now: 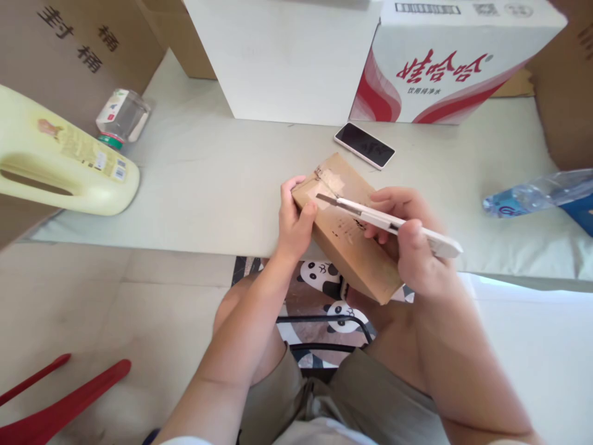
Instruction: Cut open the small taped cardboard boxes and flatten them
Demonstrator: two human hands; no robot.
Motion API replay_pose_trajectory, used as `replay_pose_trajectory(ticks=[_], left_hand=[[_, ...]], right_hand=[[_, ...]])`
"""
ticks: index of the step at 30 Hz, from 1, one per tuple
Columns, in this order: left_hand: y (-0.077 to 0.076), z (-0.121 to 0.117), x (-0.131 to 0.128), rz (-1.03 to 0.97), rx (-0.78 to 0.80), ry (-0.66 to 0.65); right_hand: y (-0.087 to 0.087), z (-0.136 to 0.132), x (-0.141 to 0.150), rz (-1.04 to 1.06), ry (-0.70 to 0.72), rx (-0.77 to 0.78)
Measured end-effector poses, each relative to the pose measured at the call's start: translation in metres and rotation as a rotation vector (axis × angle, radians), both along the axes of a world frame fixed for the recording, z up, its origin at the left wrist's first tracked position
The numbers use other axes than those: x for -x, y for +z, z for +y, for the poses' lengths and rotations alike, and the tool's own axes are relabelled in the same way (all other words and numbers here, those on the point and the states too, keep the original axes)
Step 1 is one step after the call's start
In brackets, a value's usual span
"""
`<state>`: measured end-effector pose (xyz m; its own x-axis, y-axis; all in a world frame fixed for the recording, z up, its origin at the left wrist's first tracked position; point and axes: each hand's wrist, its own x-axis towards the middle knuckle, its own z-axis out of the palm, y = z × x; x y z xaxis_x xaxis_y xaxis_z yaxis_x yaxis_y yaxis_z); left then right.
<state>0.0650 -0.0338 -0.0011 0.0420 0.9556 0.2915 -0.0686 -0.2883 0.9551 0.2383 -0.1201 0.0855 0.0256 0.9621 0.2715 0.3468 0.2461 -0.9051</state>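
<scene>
Brown cardboard is filling the centre of the frame, where a small box (348, 244) is being held at a slant over the near edge of the cloth-covered worktop (199, 191). The left hand (295, 217) is gripping its upper-left end, the fingers wrapping the side and the thumb pressing near the corner. The right hand (424, 266) is holding a white utility knife (377, 217) between thumb and bent fingers, and the bare blade (327, 199) is pointing at a pale, rough patch (332, 180) near that end; I cannot tell whether it is touching. In my judgement, the work is standing at an early stage: blade and box are being kept ready, but no flap is standing open, so any visible opening is not yet made. Above, a phone (364, 145) is lying before a red-and-white carton (430, 71).
</scene>
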Motion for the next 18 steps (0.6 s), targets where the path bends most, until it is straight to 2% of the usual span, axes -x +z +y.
replay_pose_trajectory(ticks=[6, 9, 18], left_hand=[[0.002, -0.002, 0.0, -0.001, 0.013, -0.012], [0.0, -0.002, 0.0, 0.004, 0.018, -0.001], [-0.01, 0.004, 0.003, 0.058, -0.037, -0.014]], right_hand=[[0.005, 0.0, 0.002, -0.181, -0.092, -0.01], [0.009, 0.001, 0.004, -0.266, -0.064, -0.022], [0.009, 0.001, 0.006, -0.3, -0.055, -0.132]])
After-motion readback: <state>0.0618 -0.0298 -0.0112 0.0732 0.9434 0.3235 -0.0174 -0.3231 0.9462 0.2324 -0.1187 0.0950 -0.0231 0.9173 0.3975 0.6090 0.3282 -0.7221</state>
